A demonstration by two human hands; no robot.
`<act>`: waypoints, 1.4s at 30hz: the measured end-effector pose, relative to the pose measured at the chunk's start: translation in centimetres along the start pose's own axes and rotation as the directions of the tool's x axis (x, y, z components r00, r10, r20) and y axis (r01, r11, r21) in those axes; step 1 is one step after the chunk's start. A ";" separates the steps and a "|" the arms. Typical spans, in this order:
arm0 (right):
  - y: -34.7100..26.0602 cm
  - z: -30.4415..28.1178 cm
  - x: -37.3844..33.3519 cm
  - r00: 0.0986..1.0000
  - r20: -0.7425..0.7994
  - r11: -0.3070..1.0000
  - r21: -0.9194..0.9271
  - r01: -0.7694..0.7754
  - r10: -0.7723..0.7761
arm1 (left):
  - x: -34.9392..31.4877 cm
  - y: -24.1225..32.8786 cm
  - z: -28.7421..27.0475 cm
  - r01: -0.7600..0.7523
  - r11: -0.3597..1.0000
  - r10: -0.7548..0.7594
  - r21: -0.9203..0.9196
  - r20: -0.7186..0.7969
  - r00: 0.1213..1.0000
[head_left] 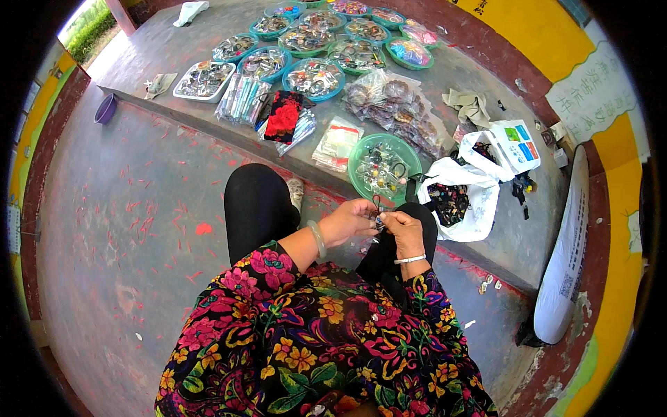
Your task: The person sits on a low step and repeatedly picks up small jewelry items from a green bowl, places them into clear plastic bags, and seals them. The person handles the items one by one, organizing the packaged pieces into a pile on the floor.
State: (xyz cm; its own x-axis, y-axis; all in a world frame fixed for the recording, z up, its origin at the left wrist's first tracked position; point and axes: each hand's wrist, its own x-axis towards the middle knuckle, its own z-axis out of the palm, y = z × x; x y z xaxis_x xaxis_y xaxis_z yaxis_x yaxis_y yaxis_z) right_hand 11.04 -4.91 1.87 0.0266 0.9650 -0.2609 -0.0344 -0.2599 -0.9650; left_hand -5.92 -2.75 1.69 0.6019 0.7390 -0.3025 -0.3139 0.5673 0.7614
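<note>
Both hands, left hand (351, 221) and right hand (403, 233), pinch a tiny trinket (378, 221), too small to identify.

I have both forearms coming up from the lower edge, bent inward so my hands meet just above my knees. My left hand (351, 219) is curled, fingertips pinched toward the right, a pale bangle on its wrist. My right hand (404, 231) faces it, fingers closed in a pinch, knuckles up, a thin band at the wrist.
</note>
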 end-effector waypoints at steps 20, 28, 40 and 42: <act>-2.7 0.4 -0.5 0.779 0.166 0.554 -0.615 0.561 -0.604 | 0.3 -0.3 -0.3 0.077 0.997 -0.075 0.019 -0.068 0.995; -3.4 0.2 -0.4 0.794 0.247 0.445 -0.718 0.535 -0.556 | 0.0 -0.3 0.2 0.018 0.996 -0.012 0.086 -0.071 0.997; -2.9 -1.4 0.7 0.941 0.149 0.680 -0.657 0.325 -0.305 | 0.6 -1.0 -0.2 -0.090 0.890 0.099 0.448 0.005 0.995; -3.2 -1.3 0.5 0.944 0.125 0.686 -0.658 0.310 -0.307 | 0.7 -1.0 -0.2 -0.054 0.940 0.062 0.338 -0.014 0.998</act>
State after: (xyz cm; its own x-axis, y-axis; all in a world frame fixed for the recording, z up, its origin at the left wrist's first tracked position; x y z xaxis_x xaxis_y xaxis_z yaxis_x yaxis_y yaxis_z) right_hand 12.49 -3.66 4.84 -0.0891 0.9946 0.0530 0.6418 0.0981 -0.7606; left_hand -5.37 -2.77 0.55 0.5708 0.7780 -0.2625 -0.0795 0.3705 0.9254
